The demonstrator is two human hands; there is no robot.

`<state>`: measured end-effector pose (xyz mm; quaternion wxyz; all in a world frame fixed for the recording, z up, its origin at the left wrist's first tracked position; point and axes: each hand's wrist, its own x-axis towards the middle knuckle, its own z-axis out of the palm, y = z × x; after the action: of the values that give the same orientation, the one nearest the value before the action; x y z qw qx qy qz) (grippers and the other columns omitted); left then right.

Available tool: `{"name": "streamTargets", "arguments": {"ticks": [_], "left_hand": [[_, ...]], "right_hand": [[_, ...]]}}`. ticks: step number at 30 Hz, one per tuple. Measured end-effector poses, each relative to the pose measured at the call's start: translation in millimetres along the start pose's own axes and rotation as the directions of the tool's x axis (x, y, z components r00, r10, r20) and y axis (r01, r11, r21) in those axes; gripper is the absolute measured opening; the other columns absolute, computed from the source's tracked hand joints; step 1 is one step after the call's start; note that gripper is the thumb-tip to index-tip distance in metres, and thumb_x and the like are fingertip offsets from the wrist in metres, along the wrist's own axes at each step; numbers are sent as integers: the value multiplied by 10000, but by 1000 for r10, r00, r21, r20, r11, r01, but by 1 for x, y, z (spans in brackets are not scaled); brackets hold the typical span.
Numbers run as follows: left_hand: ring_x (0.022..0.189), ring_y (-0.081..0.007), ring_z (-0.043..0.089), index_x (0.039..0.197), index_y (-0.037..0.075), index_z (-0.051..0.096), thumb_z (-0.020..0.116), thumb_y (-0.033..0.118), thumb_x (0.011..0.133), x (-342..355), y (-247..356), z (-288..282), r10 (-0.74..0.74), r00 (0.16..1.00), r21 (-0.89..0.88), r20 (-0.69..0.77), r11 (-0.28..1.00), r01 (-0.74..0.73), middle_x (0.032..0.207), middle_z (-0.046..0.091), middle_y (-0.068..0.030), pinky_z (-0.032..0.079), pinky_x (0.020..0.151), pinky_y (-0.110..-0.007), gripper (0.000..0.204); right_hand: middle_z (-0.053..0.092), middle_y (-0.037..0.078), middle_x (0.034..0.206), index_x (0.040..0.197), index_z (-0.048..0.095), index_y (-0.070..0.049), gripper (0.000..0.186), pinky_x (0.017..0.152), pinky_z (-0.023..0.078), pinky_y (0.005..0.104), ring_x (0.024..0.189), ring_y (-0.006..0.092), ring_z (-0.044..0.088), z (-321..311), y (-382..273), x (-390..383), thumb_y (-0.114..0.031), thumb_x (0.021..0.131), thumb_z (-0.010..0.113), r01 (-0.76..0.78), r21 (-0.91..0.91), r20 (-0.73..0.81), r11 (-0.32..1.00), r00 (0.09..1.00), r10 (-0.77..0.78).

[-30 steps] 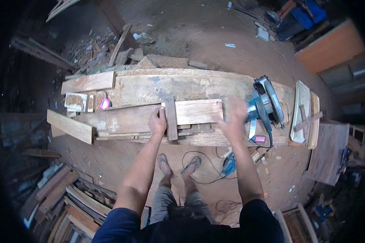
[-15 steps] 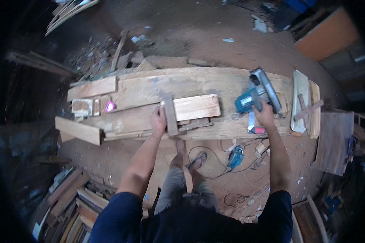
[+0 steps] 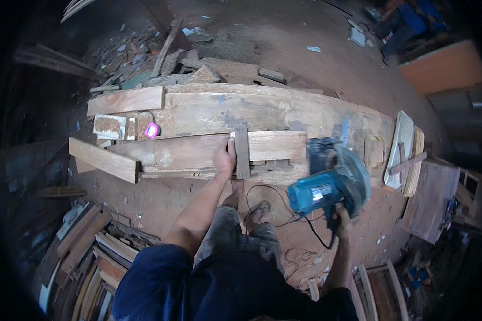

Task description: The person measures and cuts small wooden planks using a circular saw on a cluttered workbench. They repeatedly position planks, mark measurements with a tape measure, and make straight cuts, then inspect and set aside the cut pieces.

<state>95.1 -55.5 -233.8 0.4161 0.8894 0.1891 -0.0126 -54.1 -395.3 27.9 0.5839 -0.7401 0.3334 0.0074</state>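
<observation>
At 1 bench (image 3: 198,113), 2 hands (image 3: 225,157) hold 1 saw (image 3: 313,193), 1 crosspiece (image 3: 242,154).

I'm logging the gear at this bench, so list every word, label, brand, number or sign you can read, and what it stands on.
Nothing here can be read for certain.
Circular saw in the right hand: a white label on its teal housing, too blurred to read.
Pink tape measure: any markings are too small to read.
Wide plank: a blue smudge; I cannot tell whether it is writing.
</observation>
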Motion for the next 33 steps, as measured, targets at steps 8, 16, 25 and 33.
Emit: {"name": "streamTargets", "arguments": {"ticks": [8, 16, 25, 33], "left_hand": [[865, -369, 721, 1078, 94, 767, 572, 327, 1024, 0, 1, -1, 6, 1000, -82, -22, 997, -8, 945, 746, -182, 547, 758, -447, 308], [883, -387, 723, 1087, 94, 772, 552, 360, 1026, 1, -3, 0, 56, 996, -51, -62, 997, -59, 963, 749, -200, 547, 781, -462, 351], [926, -355, 721, 1131, 76, 753, 536, 389, 1039, 0, 1, 4, 57, 996, -10, -65, 998, -58, 984, 747, -210, 536, 816, -436, 393], [875, -396, 709, 1097, 85, 756, 534, 346, 1034, -3, 2, 3, 72, 996, -56, -58, 996, -75, 937, 742, -199, 536, 770, -464, 348]], "right_hand": [[604, 68, 789, 1165, 599, 31, 315, 579, 494, 329, 613, 165, 600, 76, 78, -25, 31, 860, 678, -264, 530, 284, 806, 951, 124], [584, 64, 744, 1020, 563, -6, 149, 591, 483, 342, 598, 151, 569, 87, 113, -43, 42, 898, 635, -304, 573, 382, 761, 920, 80], [571, 60, 723, 1016, 565, -7, 150, 588, 481, 342, 590, 160, 570, 97, 125, -24, 3, 893, 650, -331, 594, 442, 733, 896, 46], [570, 53, 726, 1010, 568, -23, 146, 582, 483, 332, 585, 154, 568, 102, 116, -14, 10, 893, 648, -335, 585, 457, 738, 888, 41]]}}
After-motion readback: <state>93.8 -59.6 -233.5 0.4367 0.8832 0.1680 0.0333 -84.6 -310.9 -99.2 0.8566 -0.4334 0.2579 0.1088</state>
